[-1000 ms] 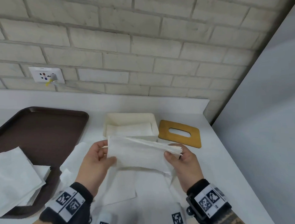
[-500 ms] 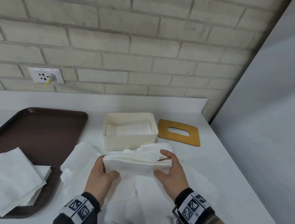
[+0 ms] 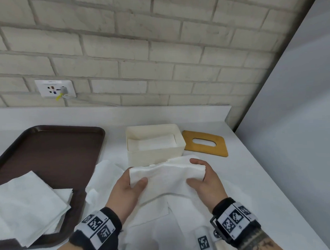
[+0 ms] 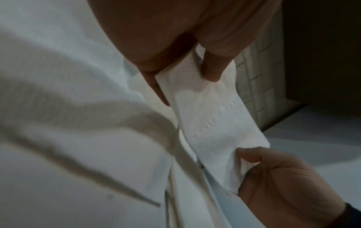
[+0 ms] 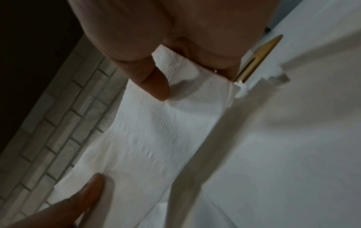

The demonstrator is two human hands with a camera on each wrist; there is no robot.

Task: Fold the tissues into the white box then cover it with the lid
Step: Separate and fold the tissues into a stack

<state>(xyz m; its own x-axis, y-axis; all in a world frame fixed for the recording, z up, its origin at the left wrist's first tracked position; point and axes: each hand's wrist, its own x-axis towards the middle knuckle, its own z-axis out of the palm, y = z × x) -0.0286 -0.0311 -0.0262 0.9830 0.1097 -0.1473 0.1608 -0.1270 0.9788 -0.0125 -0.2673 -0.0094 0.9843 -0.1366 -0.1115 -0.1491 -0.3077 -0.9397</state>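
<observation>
Wad (image 3: pixel 167 174) now lower, flattened against counter. Left hand (image 3: pixel 128 190), right hand (image 3: pixel 204 179) pinching ends; squaring edges before lifting into box (image 3: pixel 156 153).

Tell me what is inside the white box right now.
The white box is open and holds a flat layer of folded white tissue partway up. Whatever lies beneath that layer is covered. The wooden lid lies beside it on the counter.

Folded tissue (image 3: pixel 166 174): soft white paper, embossed, matt.
Box (image 3: pixel 156 153): off-white, matt plastic look.
Lid (image 3: pixel 204 143): tan, wood-like, smooth.
Tray (image 3: pixel 53 148): dark brown, faint sheen.
Wall (image 3: pixel 157 49): rough pale brick.
Countertop (image 3: pixel 266 177): smooth white.
</observation>
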